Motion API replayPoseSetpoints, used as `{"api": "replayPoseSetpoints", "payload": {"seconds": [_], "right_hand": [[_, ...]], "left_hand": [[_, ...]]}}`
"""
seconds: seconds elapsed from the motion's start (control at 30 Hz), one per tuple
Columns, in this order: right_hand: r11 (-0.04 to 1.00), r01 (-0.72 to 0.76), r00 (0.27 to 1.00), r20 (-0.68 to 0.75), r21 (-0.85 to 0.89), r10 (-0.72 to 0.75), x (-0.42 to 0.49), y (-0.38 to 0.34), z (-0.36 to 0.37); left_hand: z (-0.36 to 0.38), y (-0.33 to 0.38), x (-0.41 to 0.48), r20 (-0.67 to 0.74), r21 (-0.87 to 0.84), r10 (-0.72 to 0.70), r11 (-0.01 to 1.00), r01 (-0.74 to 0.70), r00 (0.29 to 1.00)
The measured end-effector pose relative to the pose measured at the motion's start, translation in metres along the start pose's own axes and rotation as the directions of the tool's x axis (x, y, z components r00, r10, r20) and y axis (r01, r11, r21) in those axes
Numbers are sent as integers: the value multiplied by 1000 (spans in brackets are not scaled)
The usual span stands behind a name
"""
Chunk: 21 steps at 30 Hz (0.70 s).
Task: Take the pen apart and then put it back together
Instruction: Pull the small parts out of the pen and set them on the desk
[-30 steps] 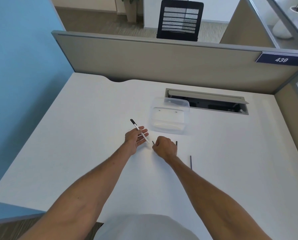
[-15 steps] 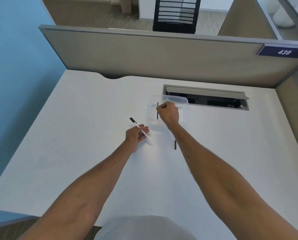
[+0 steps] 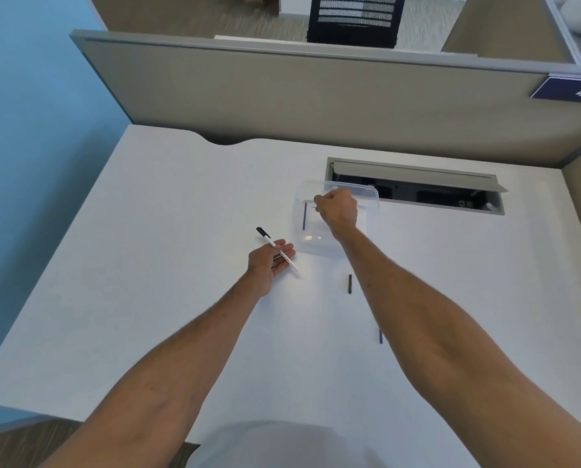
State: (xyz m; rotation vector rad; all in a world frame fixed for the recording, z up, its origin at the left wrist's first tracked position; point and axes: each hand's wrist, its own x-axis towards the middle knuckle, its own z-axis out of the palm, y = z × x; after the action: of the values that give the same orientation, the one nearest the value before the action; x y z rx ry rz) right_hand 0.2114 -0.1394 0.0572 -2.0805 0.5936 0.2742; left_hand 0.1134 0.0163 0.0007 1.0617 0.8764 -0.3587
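White desk (image 3: pixel 147 298), cubicle. Left hand (image 3: pixel 269 263) loosely grips pen (image 3: pixel 277 248). Right hand (image 3: pixel 338 208) clenched over tray (image 3: pixel 299 214); contents cannot tell. Refill (image 3: pixel 305 216) in tray; small part (image 3: pixel 349 283) and rod (image 3: pixel 380 336) loose on desk. Judgement: disassembly underway, reassembly left.

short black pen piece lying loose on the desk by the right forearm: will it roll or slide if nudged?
The short black piece looks thin and rod-like, so it would probably roll if pushed sideways. It lies bare on the smooth white desk, so it likely slides easily. It looks small and probably light; a fingertip pinch seems needed.
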Motion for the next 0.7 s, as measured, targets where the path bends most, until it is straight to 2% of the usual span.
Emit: {"api": "replayPoseSetpoints", "payload": {"seconds": [0.5, 0.7], "right_hand": [[983, 139, 975, -190, 121, -114, -55, 42, -46], [990, 44, 987, -160, 136, -22, -87, 94, -73]], "left_hand": [[-4, -23, -32, 9, 32, 37, 999, -37, 999], [6, -43, -59, 33, 33, 24, 999, -26, 999]]}}
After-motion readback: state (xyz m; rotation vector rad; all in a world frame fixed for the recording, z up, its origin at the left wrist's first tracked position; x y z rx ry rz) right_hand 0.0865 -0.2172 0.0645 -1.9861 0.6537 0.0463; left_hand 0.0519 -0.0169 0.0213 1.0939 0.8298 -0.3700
